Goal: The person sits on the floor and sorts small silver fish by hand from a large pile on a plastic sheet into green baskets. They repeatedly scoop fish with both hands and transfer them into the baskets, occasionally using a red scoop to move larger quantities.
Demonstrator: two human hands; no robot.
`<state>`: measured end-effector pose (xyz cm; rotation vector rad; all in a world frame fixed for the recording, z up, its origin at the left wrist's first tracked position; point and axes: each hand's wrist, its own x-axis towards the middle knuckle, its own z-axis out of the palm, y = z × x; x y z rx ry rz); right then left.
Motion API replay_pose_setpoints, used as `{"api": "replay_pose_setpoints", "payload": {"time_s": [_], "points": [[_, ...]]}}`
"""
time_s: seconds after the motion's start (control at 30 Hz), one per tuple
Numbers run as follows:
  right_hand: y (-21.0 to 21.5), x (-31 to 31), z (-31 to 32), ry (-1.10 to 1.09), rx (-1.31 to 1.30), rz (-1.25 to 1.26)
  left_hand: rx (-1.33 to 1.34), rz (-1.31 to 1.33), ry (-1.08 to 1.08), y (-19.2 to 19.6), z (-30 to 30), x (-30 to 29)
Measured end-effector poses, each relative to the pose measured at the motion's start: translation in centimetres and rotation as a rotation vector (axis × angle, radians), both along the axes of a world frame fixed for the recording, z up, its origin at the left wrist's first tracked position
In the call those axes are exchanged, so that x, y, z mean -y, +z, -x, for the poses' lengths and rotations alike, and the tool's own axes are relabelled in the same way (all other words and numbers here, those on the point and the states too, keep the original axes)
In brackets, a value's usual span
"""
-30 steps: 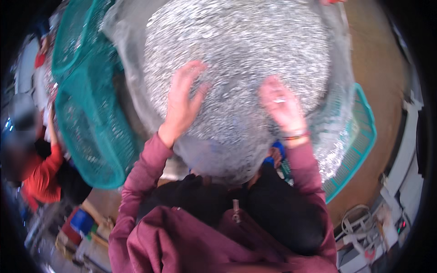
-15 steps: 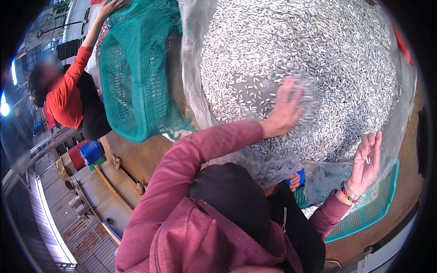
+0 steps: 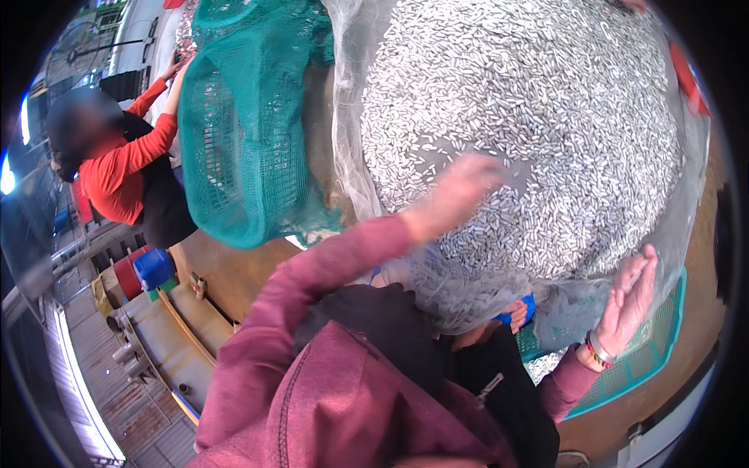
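A broad heap of small oblong silvery-white pieces [image 3: 523,86] lies spread on a translucent sheet [image 3: 351,132]. Over the heap's near left part reaches my left hand [image 3: 464,191], smeared by motion, so its fingers are unclear. Around and beyond it, a thinned patch lets the grey surface show through. My right hand [image 3: 626,300] is raised near the sheet's right front edge, apart from the heap, with fingers stretched upward. I cannot make out anything in it. A beaded bracelet [image 3: 599,351] circles that wrist.
A teal mesh basket draped with green netting [image 3: 250,156] stands left of the heap. At the right front is a teal plastic basket [image 3: 624,382]. Further left, a person in orange sleeves [image 3: 117,175] works. A red object [image 3: 686,78] sits at the far right edge.
My left hand has moved left and slightly nearer across the heap. The right hand has lowered a little; the curved white piece visible in it earlier no longer shows. The co-worker's arm has come down.
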<state>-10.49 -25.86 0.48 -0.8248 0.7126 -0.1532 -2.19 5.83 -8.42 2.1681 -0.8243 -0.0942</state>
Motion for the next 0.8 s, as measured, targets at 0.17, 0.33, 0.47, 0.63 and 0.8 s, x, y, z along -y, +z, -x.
{"api": "replay_pose_setpoints", "payload": {"time_s": [0.17,0.33,0.47,0.63,0.8], "points": [[-0.7,-6.1,-2.3,0.344,-0.073,0.108,-0.101,-0.503,0.238,-0.7,1.7,-13.5],[-2.1,-9.1,-4.7,0.518,-0.116,0.141,-0.109,-0.534,0.136,-3.2,1.3,-14.0],[-5.1,-9.8,-5.5,0.659,-0.214,0.178,0.176,-0.594,-0.027,-4.7,-0.8,-11.8],[-7.6,-9.5,-3.4,0.664,-0.193,0.113,-0.170,-0.258,-0.056,-3.9,-4.0,-3.8],[-8.7,-9.0,-2.9,0.819,-0.021,1.410,-0.175,0.241,0.041,0.1,-6.9,0.6]]}}
